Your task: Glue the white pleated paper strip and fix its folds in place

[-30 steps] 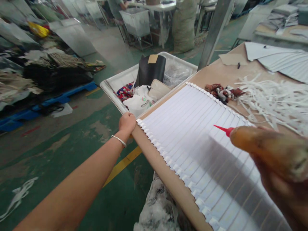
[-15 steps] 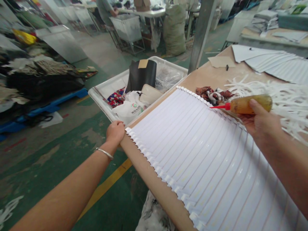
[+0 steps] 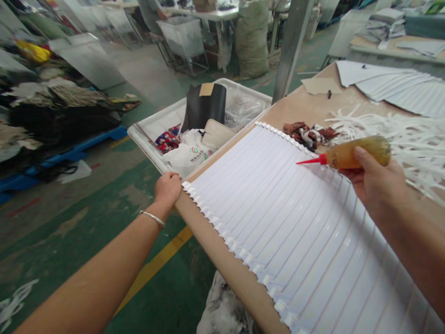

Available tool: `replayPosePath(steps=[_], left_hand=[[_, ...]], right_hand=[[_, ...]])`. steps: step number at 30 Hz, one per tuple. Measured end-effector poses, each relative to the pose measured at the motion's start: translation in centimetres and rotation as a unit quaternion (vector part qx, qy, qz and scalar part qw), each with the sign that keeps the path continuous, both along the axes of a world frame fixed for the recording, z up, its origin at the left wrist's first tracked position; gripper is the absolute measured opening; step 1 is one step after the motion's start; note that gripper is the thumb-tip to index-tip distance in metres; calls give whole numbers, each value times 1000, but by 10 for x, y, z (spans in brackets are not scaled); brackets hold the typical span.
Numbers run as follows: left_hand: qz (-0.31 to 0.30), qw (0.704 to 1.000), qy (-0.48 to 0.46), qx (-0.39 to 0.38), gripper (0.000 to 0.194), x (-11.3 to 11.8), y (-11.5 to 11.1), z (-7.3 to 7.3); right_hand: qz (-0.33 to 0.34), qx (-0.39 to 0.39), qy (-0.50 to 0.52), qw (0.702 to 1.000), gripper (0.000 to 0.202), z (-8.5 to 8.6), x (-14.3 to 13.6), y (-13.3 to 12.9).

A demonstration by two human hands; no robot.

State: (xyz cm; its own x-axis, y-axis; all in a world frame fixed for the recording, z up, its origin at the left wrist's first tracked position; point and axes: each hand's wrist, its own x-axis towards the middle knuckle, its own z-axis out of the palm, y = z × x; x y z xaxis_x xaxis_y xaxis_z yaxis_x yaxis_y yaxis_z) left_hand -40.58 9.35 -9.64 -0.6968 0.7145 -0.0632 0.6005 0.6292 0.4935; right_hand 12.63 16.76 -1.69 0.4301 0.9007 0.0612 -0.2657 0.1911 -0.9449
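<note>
My right hand (image 3: 378, 185) is wrapped around a squeeze bottle (image 3: 359, 152) of amber liquid, held on its side with its red nozzle pointing left. The nozzle tip hangs over a row of overlapping white strips (image 3: 278, 199), laid side by side with thin brown lines between them and small white tabs along both ends. My left hand (image 3: 168, 189) grips the near left corner of the brown-topped table (image 3: 205, 236), beside the first strip. Its fingertips are partly hidden.
A white bin (image 3: 149, 148) with bags and a black sheet (image 3: 205, 109) adjoins the table's left side. A crumpled brown cloth (image 3: 309, 134), loose white strips (image 3: 382, 127) and fanned white sheets (image 3: 389, 83) lie on the table. A metal post (image 3: 292, 51) rises behind; a person (image 3: 149, 16) is far back.
My right hand has moved slightly left with the bottle, bringing the nozzle from the strips' far tabs inward over their surface. My left hand stays at the table corner.
</note>
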Motion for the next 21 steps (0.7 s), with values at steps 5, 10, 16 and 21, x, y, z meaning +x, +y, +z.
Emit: replayPosePath(steps=[5,10,16,21], left_hand=[[14,999,-36,9,33,3,0,2],[21,998,-49,15,30,8,0,5],[24,998,-52,22,33,12,0,6],[22,998,-53,25,33,15,-1,8]], right_hand=[[29,-12,-8,999,43,7,-15,-27],[39,-33,-21,998,52,8,-28,-54],[50,-62,-50,996,44,21,-51,-90],[45,-81,-72,993,53,21,-62,-117]])
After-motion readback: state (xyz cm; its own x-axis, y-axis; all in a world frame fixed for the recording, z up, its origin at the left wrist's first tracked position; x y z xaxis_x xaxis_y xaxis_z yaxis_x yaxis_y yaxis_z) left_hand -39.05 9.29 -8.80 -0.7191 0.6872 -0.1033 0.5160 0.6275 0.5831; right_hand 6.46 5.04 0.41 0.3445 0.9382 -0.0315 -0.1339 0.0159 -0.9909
